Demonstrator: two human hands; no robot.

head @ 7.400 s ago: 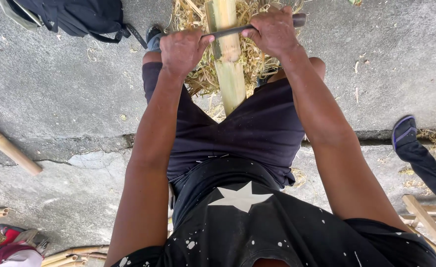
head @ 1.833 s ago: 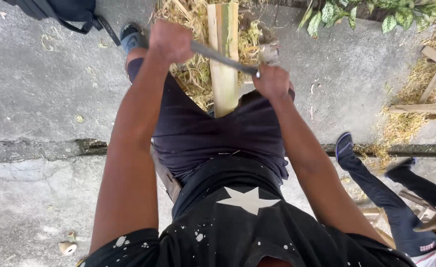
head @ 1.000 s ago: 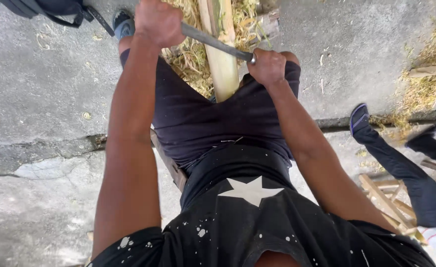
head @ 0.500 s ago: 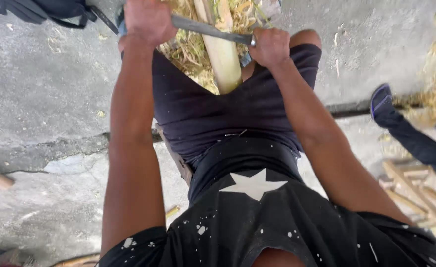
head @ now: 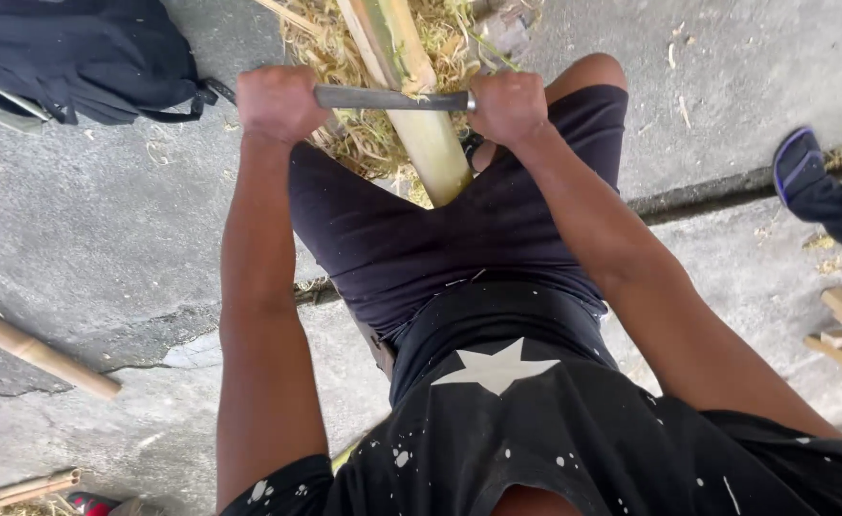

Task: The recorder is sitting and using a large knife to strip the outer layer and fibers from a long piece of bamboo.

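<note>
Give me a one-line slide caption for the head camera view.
Left hand and right hand grip a metal blade laid across a bamboo pole between the knees.

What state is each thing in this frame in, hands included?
Left hand: fist shut on one end of the blade.
Right hand: fist shut on the other end.
Metal blade: lying across the bamboo pole.
Bamboo pole: between the thighs, partly pale.
Shavings: heaped around the pole.
Dark backpack: lying on the concrete.
</note>
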